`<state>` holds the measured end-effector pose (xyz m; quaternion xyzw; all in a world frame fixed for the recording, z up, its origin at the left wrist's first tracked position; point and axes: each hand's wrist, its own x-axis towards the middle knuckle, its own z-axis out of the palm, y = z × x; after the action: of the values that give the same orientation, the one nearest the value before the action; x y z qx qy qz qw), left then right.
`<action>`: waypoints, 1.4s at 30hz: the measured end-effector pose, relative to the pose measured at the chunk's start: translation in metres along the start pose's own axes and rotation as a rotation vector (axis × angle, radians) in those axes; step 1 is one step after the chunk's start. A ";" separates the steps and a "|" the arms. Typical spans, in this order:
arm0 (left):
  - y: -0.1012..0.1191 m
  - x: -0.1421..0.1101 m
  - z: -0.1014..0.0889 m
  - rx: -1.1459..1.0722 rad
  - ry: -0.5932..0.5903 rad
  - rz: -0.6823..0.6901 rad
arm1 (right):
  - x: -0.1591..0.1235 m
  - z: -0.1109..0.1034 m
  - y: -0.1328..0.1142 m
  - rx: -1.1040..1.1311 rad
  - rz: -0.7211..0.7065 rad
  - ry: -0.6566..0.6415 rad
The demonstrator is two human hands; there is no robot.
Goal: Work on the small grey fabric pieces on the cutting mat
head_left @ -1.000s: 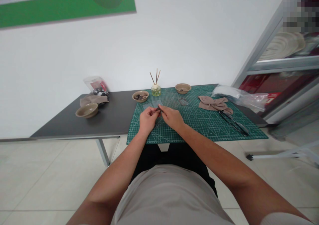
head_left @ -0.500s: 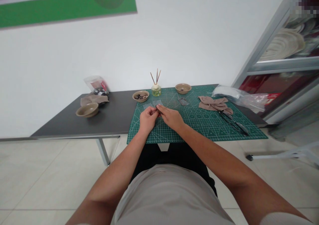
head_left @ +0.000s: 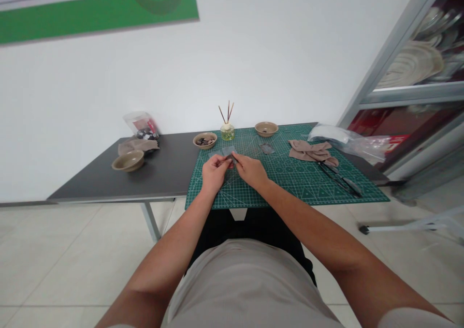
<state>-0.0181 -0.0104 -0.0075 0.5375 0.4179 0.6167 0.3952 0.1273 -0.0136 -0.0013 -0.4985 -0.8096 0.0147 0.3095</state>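
My left hand (head_left: pixel 213 172) and my right hand (head_left: pixel 252 172) meet over the green cutting mat (head_left: pixel 290 183). Both are closed, with thumbs and fingers pinched at a small dark grey piece (head_left: pixel 232 158) between them. Its kind is too small and too covered to tell. Just beyond the fingertips lie thin grey squares (head_left: pixel 228 150), flat on the mat. A bowl of pebbles (head_left: pixel 205 140) stands behind my left hand. Farther right is another grey piece (head_left: pixel 267 148), lying flat on the mat.
A reed diffuser (head_left: pixel 227 132) and a bowl with a small dark thing inside (head_left: pixel 266 128) stand at the back. To the right are a brown cloth (head_left: pixel 310 150), a black long-handled item (head_left: pixel 340 180) and a plastic bag (head_left: pixel 348 139). At left sit another bowl (head_left: pixel 128 160) and a clear pouch (head_left: pixel 142 125).
My right fingers have drawn slightly back and curled more, so more of the small grey piece and the squares behind it shows. My left hand has barely moved.
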 end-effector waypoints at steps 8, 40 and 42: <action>-0.004 0.001 -0.003 0.083 -0.051 -0.002 | -0.002 -0.001 0.001 0.041 -0.069 0.057; -0.003 0.000 -0.002 0.014 -0.094 0.011 | -0.003 -0.004 -0.002 0.036 -0.039 -0.004; -0.003 0.000 -0.002 0.010 -0.096 -0.005 | -0.003 -0.003 0.000 0.048 -0.063 0.008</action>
<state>-0.0199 -0.0094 -0.0106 0.5672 0.4028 0.5872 0.4138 0.1298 -0.0170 -0.0003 -0.4650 -0.8232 0.0223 0.3250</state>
